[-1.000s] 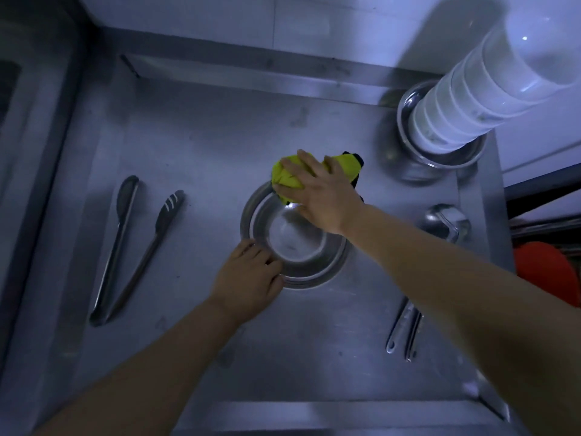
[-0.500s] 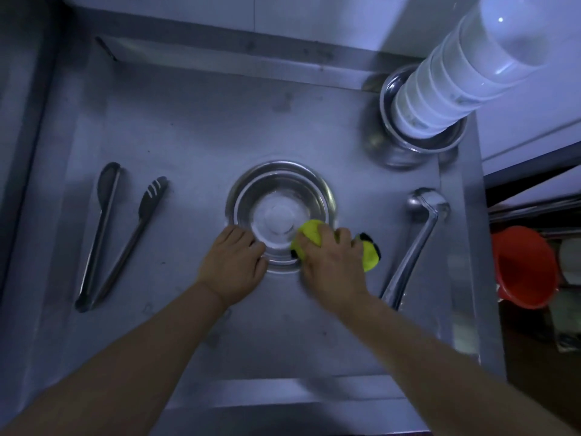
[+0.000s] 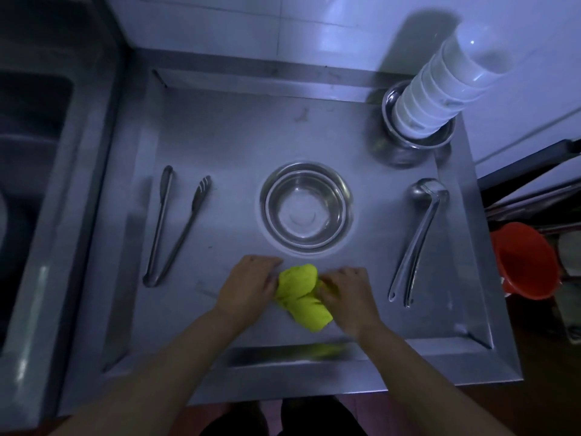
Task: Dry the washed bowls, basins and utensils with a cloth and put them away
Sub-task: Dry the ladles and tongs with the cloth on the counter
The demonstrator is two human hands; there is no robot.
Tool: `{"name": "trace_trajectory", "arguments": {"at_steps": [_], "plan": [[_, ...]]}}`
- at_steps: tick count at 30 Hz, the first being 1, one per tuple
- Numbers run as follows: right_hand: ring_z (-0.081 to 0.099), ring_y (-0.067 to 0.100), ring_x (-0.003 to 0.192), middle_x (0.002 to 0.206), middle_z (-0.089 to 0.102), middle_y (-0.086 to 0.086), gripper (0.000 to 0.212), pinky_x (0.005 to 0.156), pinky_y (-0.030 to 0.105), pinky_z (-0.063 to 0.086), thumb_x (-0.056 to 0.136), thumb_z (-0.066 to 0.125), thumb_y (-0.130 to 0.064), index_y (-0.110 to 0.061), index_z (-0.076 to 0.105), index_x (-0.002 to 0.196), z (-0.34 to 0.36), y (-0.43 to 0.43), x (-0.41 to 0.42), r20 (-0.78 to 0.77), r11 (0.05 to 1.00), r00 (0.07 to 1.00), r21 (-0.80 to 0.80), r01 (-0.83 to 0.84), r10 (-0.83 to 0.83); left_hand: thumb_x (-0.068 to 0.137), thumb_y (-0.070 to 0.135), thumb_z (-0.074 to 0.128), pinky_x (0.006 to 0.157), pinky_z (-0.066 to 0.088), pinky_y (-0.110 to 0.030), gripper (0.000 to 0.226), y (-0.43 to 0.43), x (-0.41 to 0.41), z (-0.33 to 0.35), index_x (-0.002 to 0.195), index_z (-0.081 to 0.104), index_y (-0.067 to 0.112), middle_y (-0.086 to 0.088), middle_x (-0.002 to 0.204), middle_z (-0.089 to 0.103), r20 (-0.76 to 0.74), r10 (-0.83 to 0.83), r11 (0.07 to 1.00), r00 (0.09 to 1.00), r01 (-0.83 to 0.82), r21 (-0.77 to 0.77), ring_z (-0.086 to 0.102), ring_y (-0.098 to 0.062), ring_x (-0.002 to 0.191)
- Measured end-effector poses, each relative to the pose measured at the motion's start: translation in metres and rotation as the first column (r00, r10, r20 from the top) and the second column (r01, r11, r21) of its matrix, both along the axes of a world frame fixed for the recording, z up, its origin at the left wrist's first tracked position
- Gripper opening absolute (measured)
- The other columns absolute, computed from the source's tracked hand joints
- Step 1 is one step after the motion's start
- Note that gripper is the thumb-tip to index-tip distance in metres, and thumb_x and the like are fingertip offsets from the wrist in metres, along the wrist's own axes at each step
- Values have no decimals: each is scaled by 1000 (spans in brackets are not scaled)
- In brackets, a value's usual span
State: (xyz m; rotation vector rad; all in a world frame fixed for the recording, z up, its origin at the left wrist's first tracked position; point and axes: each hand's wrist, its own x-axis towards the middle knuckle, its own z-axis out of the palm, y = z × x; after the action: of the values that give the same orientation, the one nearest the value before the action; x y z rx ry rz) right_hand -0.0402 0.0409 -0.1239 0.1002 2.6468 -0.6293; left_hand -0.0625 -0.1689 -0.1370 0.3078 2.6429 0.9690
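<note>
Now, cloth (image 3: pixel 301 294): lying bunched between both hands, near the bowl (image 3: pixel 306 209)
Left hand (image 3: pixel 248 291): gripping one end
Right hand (image 3: pixel 345 297): pinching the other

Dim, bluish light; glare on the wall tiles (image 3: pixel 345 29), wide-angle bending at edges, slight motion blur.

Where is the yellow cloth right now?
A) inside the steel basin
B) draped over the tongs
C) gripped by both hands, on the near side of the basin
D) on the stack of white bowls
C: the left hand and right hand both grip the yellow cloth, nearer the person than the steel basin, which neither hand touches.
</note>
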Motion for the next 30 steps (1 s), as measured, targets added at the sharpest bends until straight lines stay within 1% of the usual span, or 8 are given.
{"name": "trace_trajectory", "arguments": {"at_steps": [4, 9, 12, 15, 21, 24, 27, 30], "plan": [[52, 21, 86, 77, 59, -11, 5, 77, 36, 43, 72, 67, -27, -28, 64, 75, 21, -3, 16, -102, 971, 980, -182, 152, -172, 76, 58, 45, 75, 43, -25, 57, 5, 12, 22, 99, 71, 13, 0, 88, 69, 290, -103, 954, 951, 12, 299, 60, -10, 82], [49, 13, 66, 66, 53, -10, 26, 64, 30, 44, 76, 72, -11, -24, 50, 72, 65, -2, 14, 25, 787, 916, -502, 358, -401, 68, 59, 48, 72, 47, -43, 50, -10, 24, 27, 76, 66, 14, -4, 76, 64, 139, -55, 984, 989, 31, 174, 60, -20, 76], [47, 2, 61, 63, 55, -15, 25, 60, 25, 42, 72, 70, -18, -31, 48, 71, 95, 1, 5, -106, 846, 939, -476, 240, -327, 74, 62, 35, 68, 47, -42, 57, -14, 16, 58, 80, 64, 13, -5, 74, 65, 26, 46, 990, 999, -49, 130, 61, -24, 75], [50, -1, 61, 66, 56, -14, 42, 55, 14, 37, 75, 69, 2, -33, 46, 69, 127, 1, -5, -327, 898, 908, -426, 107, -263, 80, 58, 26, 60, 49, -37, 56, -20, 0, 96, 94, 67, 23, -7, 80, 70, -329, -44, 987, 943, -11, -162, 64, -33, 78], [60, 20, 77, 82, 64, -4, 42, 67, 31, 47, 72, 66, 1, -38, 49, 73, 149, -16, -7, -473, 865, 830, -500, 25, -297, 82, 24, 54, 75, 43, -21, 32, -29, -7, 123, 109, 69, 17, -1, 105, 71, -410, 184, 976, 894, -117, 182, 60, -11, 92], [55, 12, 71, 77, 56, -9, 27, 65, 29, 47, 68, 66, -18, -39, 52, 78, 125, -25, 12, -399, 910, 909, -410, -58, -122, 80, 30, 41, 76, 48, -26, 41, -50, 15, 108, 103, 71, 14, -4, 102, 72, -264, 96, 995, 960, -83, 61, 64, -20, 91], [58, 12, 75, 79, 60, -9, 21, 68, 34, 50, 67, 63, -45, -31, 62, 83, 86, -36, 37, -94, 913, 958, -291, -286, 270, 90, 17, 44, 78, 46, -29, 31, -80, 41, 86, 105, 71, 20, 0, 110, 69, 54, 29, 991, 998, -21, -135, 63, -23, 99], [58, 24, 108, 117, 65, 3, 39, 90, 42, 50, 75, 61, -45, -25, 64, 109, 29, -56, 48, -285, 851, 831, -85, -519, 478, 92, 9, 50, 79, 45, -29, 28, -108, 55, 70, 112, 67, 18, 0, 115, 67, 98, 182, 964, 978, -158, -216, 62, -21, 102]]}}
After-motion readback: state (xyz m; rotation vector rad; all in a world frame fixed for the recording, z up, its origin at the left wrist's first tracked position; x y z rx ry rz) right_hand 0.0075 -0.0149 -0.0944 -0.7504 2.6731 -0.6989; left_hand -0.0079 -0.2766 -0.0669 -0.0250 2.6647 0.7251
